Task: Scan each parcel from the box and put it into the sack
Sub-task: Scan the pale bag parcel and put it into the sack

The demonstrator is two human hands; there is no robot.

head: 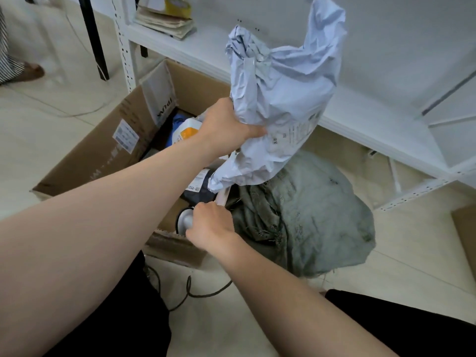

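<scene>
The right hand [210, 225] hides most of the white handheld scanner [186, 220] it grips. One crumpled pale-blue plastic parcel [280, 99], clenched in the left hand [226, 124], is held above one open brown cardboard box [103, 150] and one grey-green woven sack [309, 215]. The parcels inside the box overlap and cannot be counted.

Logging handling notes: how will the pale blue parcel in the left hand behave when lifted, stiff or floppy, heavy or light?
Probably floppy: the pale blue parcel is deeply crumpled and bends around the left hand. Likely light for its size: that one hand grips it aloft.
</scene>
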